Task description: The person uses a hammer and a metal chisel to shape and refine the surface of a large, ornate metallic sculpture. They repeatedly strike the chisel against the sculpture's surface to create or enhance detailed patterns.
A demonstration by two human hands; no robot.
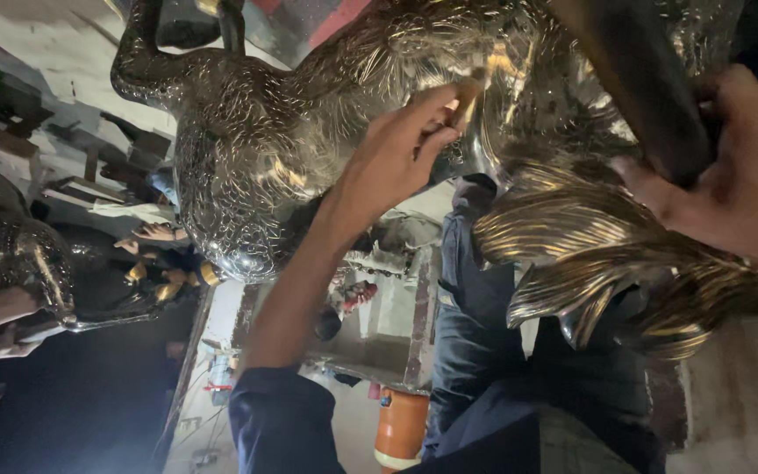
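The room is dim, lit in patches that glint off dark metal figures (10,254) at the left. Below them the floor (81,404) sinks into near-black shadow. A pale wall (54,53) shows at the upper left, with dark wooden pieces (89,154) stacked against it. Lower middle, a pale concrete ledge (388,325) sits behind an orange drum (401,430) with a light band. A pale surface (739,404) fills the lower right.

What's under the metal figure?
Below the metal figure: dark trousers, an orange container, floor clutter. The left hand and forearm cover part.
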